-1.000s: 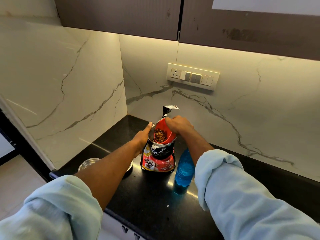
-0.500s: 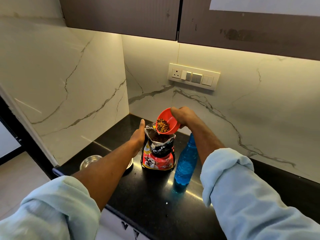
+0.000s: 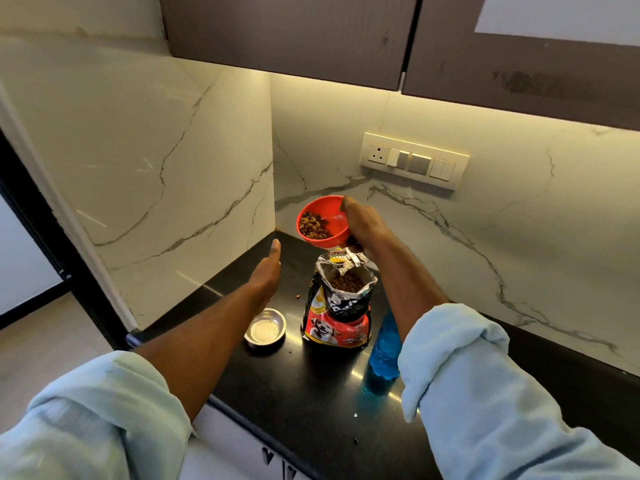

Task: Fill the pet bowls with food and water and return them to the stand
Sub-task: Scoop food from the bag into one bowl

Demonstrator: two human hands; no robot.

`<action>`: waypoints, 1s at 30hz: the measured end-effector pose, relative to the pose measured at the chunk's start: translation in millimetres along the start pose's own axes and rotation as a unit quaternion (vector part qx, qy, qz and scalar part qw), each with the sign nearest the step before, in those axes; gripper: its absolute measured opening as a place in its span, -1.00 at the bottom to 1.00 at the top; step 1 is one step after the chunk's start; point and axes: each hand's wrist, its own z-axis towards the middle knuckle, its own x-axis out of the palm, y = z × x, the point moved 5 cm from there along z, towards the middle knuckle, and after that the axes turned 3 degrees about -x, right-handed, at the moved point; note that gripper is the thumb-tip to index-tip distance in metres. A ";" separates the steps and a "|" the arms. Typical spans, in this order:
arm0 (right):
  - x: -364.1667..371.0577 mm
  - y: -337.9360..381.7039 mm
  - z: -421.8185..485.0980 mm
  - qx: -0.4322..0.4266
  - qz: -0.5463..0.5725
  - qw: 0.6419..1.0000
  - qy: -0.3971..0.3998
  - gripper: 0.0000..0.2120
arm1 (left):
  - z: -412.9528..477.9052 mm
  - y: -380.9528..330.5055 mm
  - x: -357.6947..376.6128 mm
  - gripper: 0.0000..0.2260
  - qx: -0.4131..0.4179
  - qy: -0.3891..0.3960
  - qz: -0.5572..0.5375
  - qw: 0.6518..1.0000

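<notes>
My right hand (image 3: 363, 225) grips the rim of a red plastic bowl (image 3: 327, 232) that holds some brown kibble and hangs tilted above the open pet food bag (image 3: 341, 303). The bag stands upright on the black counter (image 3: 311, 393) with kibble showing in its torn top. My left hand (image 3: 268, 271) hovers open to the left of the bag, touching nothing. A small steel pet bowl (image 3: 266, 330) sits on the counter below my left forearm, with nothing visible inside it. A blue water bottle (image 3: 382, 348) stands right of the bag, partly hidden by my right arm.
The counter ends in a corner of marble walls at the back and left. A switch panel (image 3: 414, 161) is on the back wall and dark cabinets (image 3: 294, 29) hang overhead. Loose kibble (image 3: 297, 296) lies on the counter. The counter's left end drops to the floor (image 3: 45, 344).
My right hand has lifted the red bowl of kibble out of the bag and higher. My left hand has let go of the bag and moved left. The steel bowl is now uncovered.
</notes>
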 end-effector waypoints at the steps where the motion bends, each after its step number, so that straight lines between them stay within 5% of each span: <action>1: 10.5 4.1 0.3 -0.007 -0.004 1.000 0.000 -0.58 | 3.6 1.8 -10.5 -0.22 0.002 -0.008 0.001 1.000; 10: 135.3 2.0 0.2 0.006 -0.011 0.999 0.052 -0.57 | 52.5 67.5 -128.2 -0.25 -0.030 -0.089 -0.011 0.996; 14: 184.8 -25.4 2.1 0.032 -0.033 0.998 0.052 -0.62 | 67.0 110.7 -169.9 -0.61 -0.057 -0.116 0.014 0.991; 22: 251.9 -87.6 -0.4 0.037 -0.110 0.993 0.035 -0.60 | 92.6 183.0 -210.2 -0.64 -0.132 -0.147 0.077 0.977; 30: 286.2 -107.4 -13.7 0.006 -0.132 0.991 0.019 -0.69 | 110.2 213.2 -213.7 -0.89 -0.144 -0.162 0.098 0.971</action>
